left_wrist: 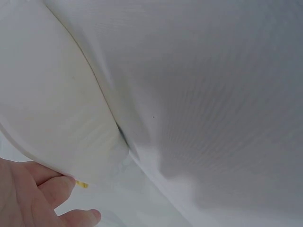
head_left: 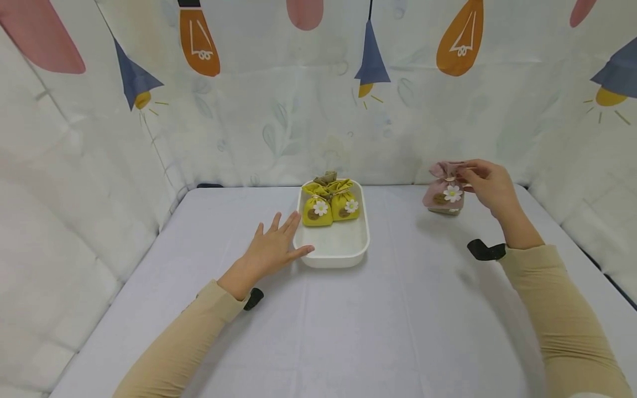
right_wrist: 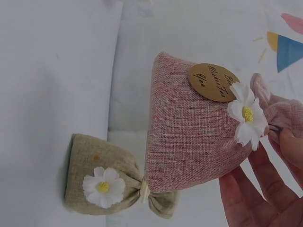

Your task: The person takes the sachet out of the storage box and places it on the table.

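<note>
My right hand (head_left: 490,185) pinches a pink drawstring sachet (right_wrist: 184,127) by its gathered neck, at the back right of the table. A white flower and a round brown tag decorate this sachet. Just beyond and below it, a beige sachet (right_wrist: 102,153) with a white flower stands on the table, mostly hidden in the head view. With fingers spread, my left hand (head_left: 271,246) rests at the left rim of a white tray (head_left: 330,243). In the tray's far half sit two yellow-green sachets (head_left: 317,219) side by side, and an olive-brown one (head_left: 326,177) shows behind them.
A white cloth covers the table (head_left: 358,331). Close behind the tray hangs a pale curtain (head_left: 308,121) printed with lamps and bulbs, and similar panels enclose both sides. Black straps (head_left: 485,250) sit at the wrists. A dark object (head_left: 210,186) lies at the back left edge.
</note>
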Tool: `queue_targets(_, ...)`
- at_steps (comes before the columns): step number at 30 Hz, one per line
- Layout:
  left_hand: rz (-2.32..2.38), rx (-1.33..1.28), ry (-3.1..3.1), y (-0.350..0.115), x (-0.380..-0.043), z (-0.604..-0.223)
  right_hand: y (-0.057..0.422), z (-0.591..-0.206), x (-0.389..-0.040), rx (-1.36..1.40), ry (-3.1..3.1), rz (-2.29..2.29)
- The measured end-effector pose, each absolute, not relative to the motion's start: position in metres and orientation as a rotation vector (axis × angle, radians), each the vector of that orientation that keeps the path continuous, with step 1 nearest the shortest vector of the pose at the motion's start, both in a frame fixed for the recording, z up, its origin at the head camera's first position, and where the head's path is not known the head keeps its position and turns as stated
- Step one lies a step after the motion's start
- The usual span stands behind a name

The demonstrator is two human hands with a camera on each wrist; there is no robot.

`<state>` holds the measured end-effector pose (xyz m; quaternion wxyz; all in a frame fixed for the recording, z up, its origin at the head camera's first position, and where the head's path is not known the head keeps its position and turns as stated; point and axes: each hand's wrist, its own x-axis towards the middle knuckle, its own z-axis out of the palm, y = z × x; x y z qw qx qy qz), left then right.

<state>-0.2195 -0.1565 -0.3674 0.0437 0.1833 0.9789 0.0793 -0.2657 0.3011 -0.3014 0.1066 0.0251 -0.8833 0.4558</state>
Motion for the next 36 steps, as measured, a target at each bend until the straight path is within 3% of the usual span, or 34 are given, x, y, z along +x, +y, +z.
queue_targets(23,0.247,0.563,2.982,-0.158,-0.220,-0.368,0.339,-0.316,-0.263,-0.093,-2.631,1.300)
queue_targets(36,0.245,0.558,2.975,-0.157,-0.220,-0.369,0.358,-0.332,-0.261,-0.018,-2.642,1.275)
